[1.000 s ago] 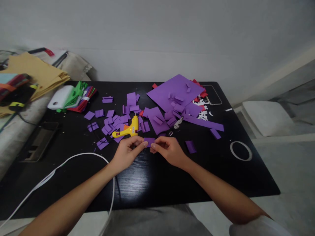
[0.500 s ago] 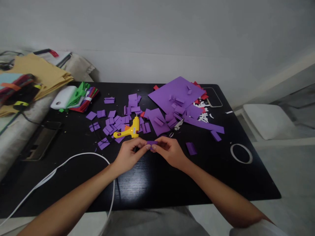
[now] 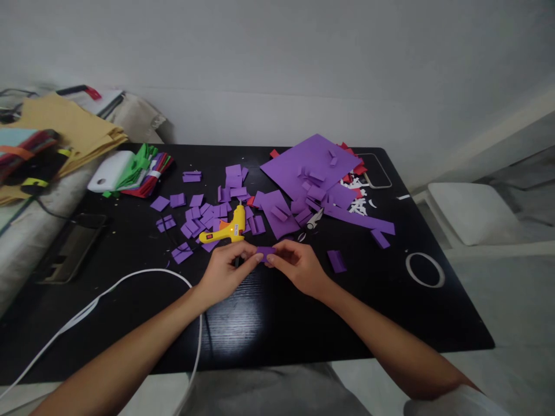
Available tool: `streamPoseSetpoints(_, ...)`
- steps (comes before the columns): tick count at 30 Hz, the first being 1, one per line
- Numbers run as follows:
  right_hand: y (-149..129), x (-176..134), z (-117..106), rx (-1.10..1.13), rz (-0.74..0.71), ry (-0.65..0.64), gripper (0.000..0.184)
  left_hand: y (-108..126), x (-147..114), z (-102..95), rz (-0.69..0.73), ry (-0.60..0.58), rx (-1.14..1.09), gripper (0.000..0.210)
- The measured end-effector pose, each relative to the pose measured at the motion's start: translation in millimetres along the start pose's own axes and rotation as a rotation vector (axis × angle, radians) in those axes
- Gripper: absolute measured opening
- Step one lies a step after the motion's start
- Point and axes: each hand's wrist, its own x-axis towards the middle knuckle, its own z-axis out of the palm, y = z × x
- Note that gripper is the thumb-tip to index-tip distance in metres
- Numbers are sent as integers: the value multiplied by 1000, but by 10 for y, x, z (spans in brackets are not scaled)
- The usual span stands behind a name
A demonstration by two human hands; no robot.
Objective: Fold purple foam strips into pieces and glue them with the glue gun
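Between both hands, over the black table, is a small purple foam or paper piece (image 3: 266,252). My left hand (image 3: 228,270) pinches its left end, thumb in front and fingers behind. My right hand (image 3: 301,264) pinches the right end the same way. Just beyond my left hand lies a yellow glue gun (image 3: 226,228), its nozzle pointing away. Scissors (image 3: 313,221) rest among the purple pieces beyond my right hand. Several small folded purple pieces (image 3: 199,216) are scattered around the glue gun. One folded purple piece (image 3: 336,261) lies to the right of my right hand.
A large purple sheet (image 3: 310,164) lies at the back, with white and red scraps (image 3: 359,199) beside it. Green, red and white sheets (image 3: 139,170) are stacked at back left. A white cable (image 3: 143,271) loops across the left side. A tape-like ring (image 3: 425,270) lies right.
The purple piece has tilted slightly, so more of its face shows between my fingers. Both hands stay in nearly the same place.
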Motion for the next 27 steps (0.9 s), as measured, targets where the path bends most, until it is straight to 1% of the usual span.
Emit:
streamPoseSetpoints(10,12,-5,2,-63,-39,31,19,-25,14,23,-99,-27,-112,19)
streamPoseSetpoints(15,0,-20,12,-141,-83,51,15,-12,25,18,-112,7,-142,16)
streamPoseSetpoints(19,6,-26,21,-153,-105,49,13,17,25,-1,-93,38,-139,12)
streamPoseSetpoints(27,-18,-21,16,-93,-113,61,12,15,19,-26,-86,9,-123,12)
